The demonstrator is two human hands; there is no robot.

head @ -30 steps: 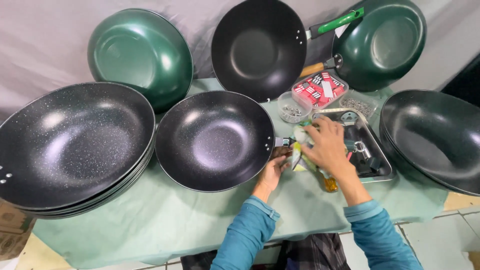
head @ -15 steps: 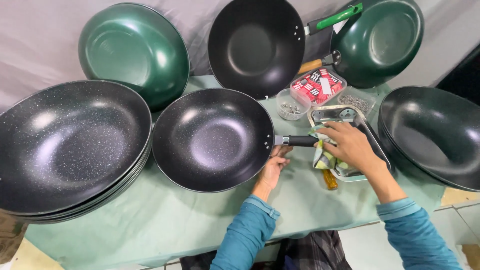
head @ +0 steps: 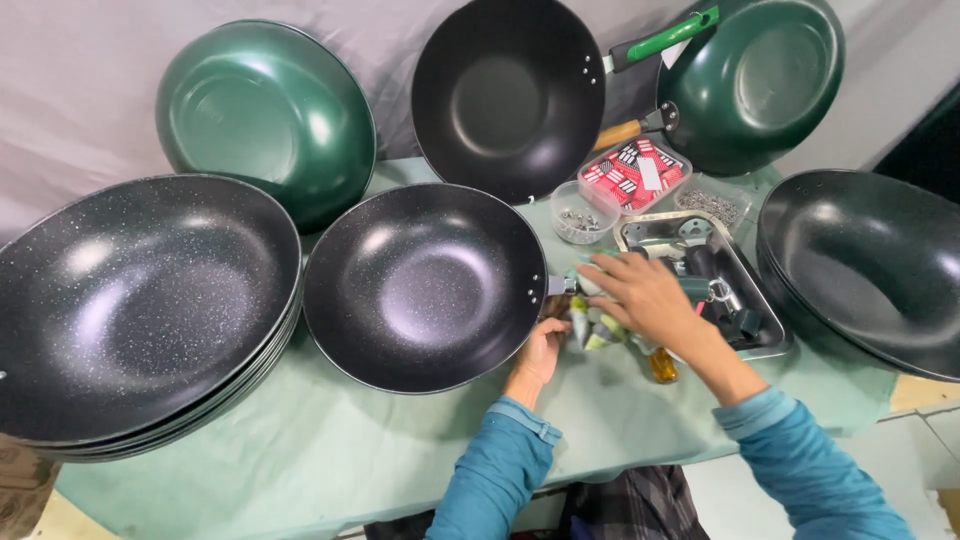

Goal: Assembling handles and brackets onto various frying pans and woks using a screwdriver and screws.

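head camera, looking steeply down, close

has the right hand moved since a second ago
Yes. The right hand has slid left off the metal tray toward the rim of the middle black pan.

A black wok (head: 425, 285) with fine pale speckles is sitting mid-table on a pale mint-green tablecloth (head: 330, 450), beside a stack of dark, white-speckled woks (head: 135, 305) at the left edge. Glossy dark green woks (head: 265, 115) are leaning against a grey backdrop (head: 80, 70), one (head: 755, 75) showing a bright green handle (head: 665, 38), with a plain matte black wok (head: 508, 95) between them. Teal sleeves (head: 495, 480) are showing at the near edge, and a silver steel tray (head: 765, 335) and a clear box of red-and-white packets (head: 635, 175) are lying toward the right.
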